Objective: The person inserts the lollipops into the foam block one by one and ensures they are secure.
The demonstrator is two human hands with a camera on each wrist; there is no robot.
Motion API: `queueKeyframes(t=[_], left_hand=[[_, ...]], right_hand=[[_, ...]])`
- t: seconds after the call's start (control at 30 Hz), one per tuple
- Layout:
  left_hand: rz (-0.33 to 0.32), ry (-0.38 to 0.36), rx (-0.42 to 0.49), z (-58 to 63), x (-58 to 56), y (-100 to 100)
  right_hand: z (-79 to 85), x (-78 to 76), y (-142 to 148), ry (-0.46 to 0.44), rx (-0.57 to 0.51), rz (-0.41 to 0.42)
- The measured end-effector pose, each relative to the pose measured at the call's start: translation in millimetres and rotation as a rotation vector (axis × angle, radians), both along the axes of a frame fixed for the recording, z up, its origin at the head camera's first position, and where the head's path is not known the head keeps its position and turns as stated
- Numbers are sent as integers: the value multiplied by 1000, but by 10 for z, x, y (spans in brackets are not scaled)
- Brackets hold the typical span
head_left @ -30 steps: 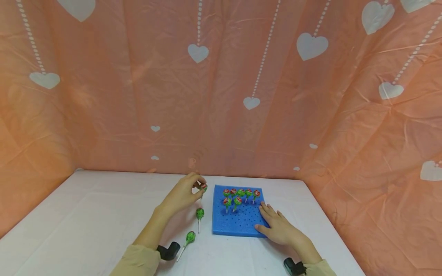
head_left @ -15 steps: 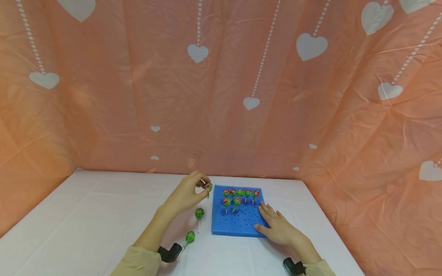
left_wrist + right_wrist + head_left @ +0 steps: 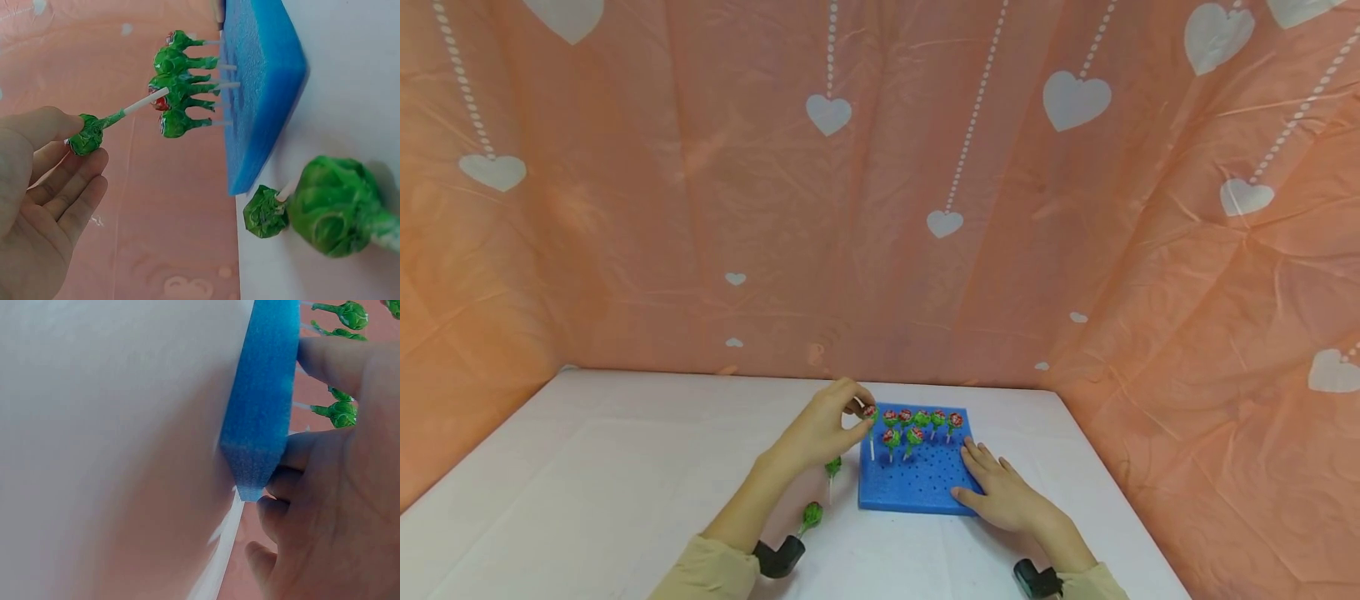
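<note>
My left hand [image 3: 826,427] pinches a lollipop [image 3: 86,135] by its green-wrapped head, between thumb and fingers. Its white stick points down and clear of the foam in the left wrist view, over the left edge of a blue foam block [image 3: 917,492] in the head view. Several lollipops [image 3: 914,437] with red and green wrappers stand upright in the block, in two rows toward the back. Small holes dot the rest of its top. My right hand [image 3: 1003,492] rests on the block's right edge, fingers spread, thumb on the top face near the front corner.
Two more green lollipops lie on the white table [image 3: 625,467] left of the block: one [image 3: 832,467] close by, partly behind my left hand, another [image 3: 812,517] nearer the front, its stick hidden by the wrist camera. An orange curtain with hearts [image 3: 880,317] hangs behind.
My left hand has carried the lollipop rightward, from beside the block to over its left edge. My right hand stays where it was on the block.
</note>
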State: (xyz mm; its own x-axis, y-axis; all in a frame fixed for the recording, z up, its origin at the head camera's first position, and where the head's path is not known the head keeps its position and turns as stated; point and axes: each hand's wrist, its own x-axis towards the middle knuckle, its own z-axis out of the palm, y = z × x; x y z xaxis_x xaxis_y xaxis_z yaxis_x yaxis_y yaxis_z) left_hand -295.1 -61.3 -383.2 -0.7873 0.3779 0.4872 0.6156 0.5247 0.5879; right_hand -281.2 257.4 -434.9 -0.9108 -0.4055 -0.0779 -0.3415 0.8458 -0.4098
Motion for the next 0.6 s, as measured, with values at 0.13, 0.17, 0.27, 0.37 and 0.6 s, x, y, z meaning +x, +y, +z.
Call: queueKeyframes(t=[0.13, 0.17, 0.27, 0.37, 0.6], left_hand=[[-4, -7, -8, 7, 16, 50], [-4, -5, -11, 8, 18, 62], [-9, 2, -24, 12, 25, 103], [-11, -11, -33, 18, 34, 144], [-31, -26, -36, 28, 27, 251]], right_hand=[[2, 4, 3, -3, 0, -3], [2, 5, 5, -4, -1, -4], [1, 9, 7, -4, -5, -4], [-8, 11, 8, -7, -1, -3], [-10, 11, 11, 1, -4, -2]])
